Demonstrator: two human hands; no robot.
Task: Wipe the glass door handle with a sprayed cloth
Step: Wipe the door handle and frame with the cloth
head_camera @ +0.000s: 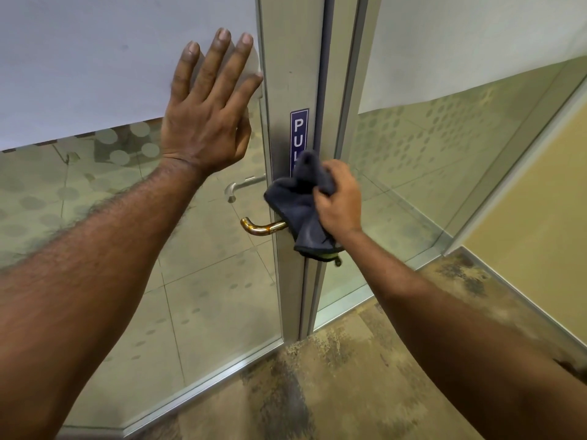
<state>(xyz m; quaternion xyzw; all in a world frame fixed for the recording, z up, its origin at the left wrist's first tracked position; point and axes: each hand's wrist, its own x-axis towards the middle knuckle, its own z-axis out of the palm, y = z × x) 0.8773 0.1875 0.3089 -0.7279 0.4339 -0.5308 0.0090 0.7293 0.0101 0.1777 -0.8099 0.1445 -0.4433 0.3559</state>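
Grip: the right hand (pixel 336 201) is clamped on a dark grey cloth (pixel 298 211), its fingers curled round a bunched upper fold while the rest of the fabric hangs loose below the knuckles. The cloth lies against the inner end of the door handle (pixel 260 228), where the lever meets the aluminium stile (pixel 292 90). The brass-coloured bar and its curved tip project uncovered to the left of the cloth. The cloth appears soft, light and limp, so it should conform to a round bar when wrapped. Whether it is damp cannot be told. The handle appears rigid, smooth and polished, and is likely slippery once wetted. As a lever it may pivot under downward load, so wiping strokes are best directed along the bar. The recommended hold is the cloth closed round the bar near the stile, then drawn toward the tip. The left hand (pixel 206 122) is spread flat, fingers straight and apart, and presses on the frosted upper part of the glass door (pixel 95 74), well above the handle. Glass is brittle, and a flat palm spreads the load. A blue PULL sticker (pixel 299 134) sits on the stile just above the cloth. A second, silver handle (pixel 241 187) shows through the glass. No spray bottle or other container is in view.
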